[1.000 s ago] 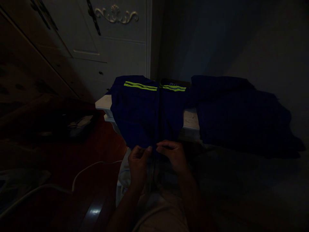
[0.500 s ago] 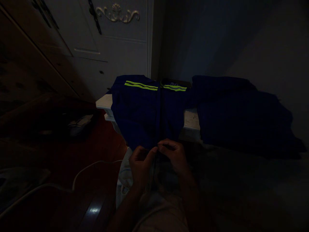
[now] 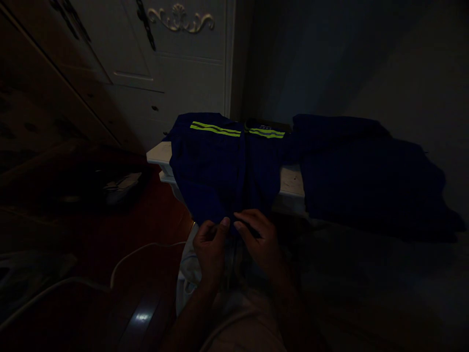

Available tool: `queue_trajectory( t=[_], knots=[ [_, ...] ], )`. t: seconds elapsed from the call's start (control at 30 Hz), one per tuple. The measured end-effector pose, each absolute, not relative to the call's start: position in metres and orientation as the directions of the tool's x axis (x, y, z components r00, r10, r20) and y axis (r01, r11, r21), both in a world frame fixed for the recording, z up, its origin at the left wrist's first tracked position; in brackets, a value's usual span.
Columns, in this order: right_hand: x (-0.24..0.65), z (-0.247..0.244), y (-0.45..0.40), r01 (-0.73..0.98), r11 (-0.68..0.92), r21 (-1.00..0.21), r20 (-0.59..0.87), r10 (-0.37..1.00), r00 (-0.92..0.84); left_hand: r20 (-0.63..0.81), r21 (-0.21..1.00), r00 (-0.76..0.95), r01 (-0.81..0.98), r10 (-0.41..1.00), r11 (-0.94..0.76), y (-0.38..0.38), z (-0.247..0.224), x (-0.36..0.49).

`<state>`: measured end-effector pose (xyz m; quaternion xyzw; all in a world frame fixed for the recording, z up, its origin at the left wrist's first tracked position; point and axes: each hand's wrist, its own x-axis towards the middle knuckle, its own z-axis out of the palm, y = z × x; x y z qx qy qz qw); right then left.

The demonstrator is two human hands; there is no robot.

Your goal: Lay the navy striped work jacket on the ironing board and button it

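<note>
A dark blue work jacket (image 3: 208,166) with yellow-green reflective stripes across its chest lies over a white ledge, its lower part hanging down toward me. At the bottom hem my left hand (image 3: 209,247) is closed, thumb and forefinger pinching the jacket's front edge. Just to the right, my right hand (image 3: 262,239) has thumb and forefinger a little apart at the same edge, and I see nothing held between them. The dim light hides the hem's details and any fastener.
More dark blue clothing (image 3: 370,176) is heaped on the right. The white ledge (image 3: 292,181) shows between the garments. Behind stands a white cabinet (image 3: 190,78) with carved trim. A pale cable (image 3: 146,247) crosses the reddish floor (image 3: 154,283) at left.
My right thumb and forefinger have parted from their pinch. My left hand has shifted slightly left with the jacket's edge, and the two hands' fingertips are farther apart.
</note>
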<state>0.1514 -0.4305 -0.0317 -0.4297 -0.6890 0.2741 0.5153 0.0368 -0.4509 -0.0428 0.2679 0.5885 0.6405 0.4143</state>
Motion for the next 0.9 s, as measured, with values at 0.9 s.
queue_trajectory(
  t=[0.9],
  knots=[
    [0.169,-0.041,-0.412,0.211,0.582,-0.786,0.549,0.813,-0.196,-0.188,0.952,-0.448,-0.301,0.874,0.051,-0.445,-0.04,0.039]
  ],
)
